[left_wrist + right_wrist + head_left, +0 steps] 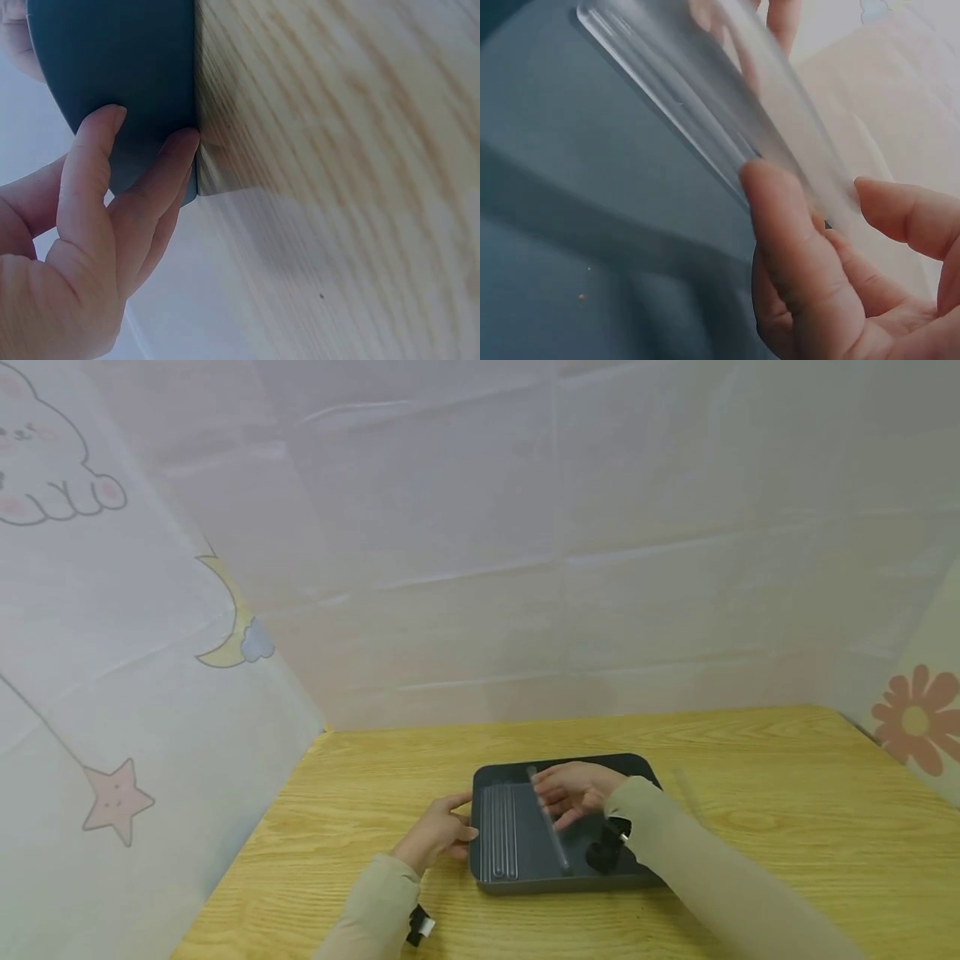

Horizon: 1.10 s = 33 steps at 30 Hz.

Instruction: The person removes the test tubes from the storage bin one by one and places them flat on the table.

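A pale, creased backdrop (450,568) with cartoon prints (118,802) is rising at 12 o'clock behind the wood-grain table (360,810), where a dark tray (570,885) is lying. Over the tray, the right hand (577,789) is pinching 1 clear tube (554,835), its thumb and fingers nearly closed near the 11 o'clock end; the longer part is slanting below the grip toward 5 o'clock (blurring slightly). Inside the tray at 9 o'clock, a row of tubes (498,827) is lying. Beside them, the left hand (438,831) is pressing extended fingers against the tray's outer wall (127,60). A loose tube (688,795) is lying at 3 o'clock from the tray.
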Each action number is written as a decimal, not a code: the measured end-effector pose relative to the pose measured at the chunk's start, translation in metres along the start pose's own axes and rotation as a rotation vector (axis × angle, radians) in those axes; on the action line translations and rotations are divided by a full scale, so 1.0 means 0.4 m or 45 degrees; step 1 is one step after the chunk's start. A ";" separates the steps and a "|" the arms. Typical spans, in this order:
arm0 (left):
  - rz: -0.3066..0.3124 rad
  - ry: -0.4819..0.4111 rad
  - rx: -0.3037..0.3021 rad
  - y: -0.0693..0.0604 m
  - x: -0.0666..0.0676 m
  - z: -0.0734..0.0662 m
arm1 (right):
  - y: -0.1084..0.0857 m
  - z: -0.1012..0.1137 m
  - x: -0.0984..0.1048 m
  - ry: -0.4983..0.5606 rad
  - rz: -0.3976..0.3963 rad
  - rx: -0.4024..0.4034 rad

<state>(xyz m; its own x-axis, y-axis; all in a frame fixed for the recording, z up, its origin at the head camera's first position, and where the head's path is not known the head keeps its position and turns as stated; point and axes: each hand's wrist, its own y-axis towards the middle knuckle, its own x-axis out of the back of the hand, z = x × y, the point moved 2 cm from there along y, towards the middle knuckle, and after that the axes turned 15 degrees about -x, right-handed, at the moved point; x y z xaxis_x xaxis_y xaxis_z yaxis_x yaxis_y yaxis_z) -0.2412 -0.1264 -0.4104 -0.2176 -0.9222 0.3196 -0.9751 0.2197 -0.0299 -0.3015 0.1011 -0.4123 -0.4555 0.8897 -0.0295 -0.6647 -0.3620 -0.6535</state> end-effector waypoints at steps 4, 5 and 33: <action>0.008 -0.021 -0.008 -0.003 0.001 -0.002 | -0.009 0.000 0.006 -0.006 0.007 0.007; 0.009 -0.027 -0.010 -0.004 0.001 -0.002 | -0.011 0.000 0.008 -0.002 0.007 0.008; -0.001 -0.042 0.015 -0.002 -0.001 -0.002 | -0.065 -0.019 0.063 -0.010 0.033 0.075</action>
<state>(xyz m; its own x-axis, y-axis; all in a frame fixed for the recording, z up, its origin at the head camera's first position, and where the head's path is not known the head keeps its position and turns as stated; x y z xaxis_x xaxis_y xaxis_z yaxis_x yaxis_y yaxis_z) -0.2403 -0.1259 -0.4097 -0.2176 -0.9324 0.2885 -0.9757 0.2151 -0.0407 -0.2911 0.1349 -0.4018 -0.4773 0.8778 -0.0399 -0.6864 -0.4008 -0.6068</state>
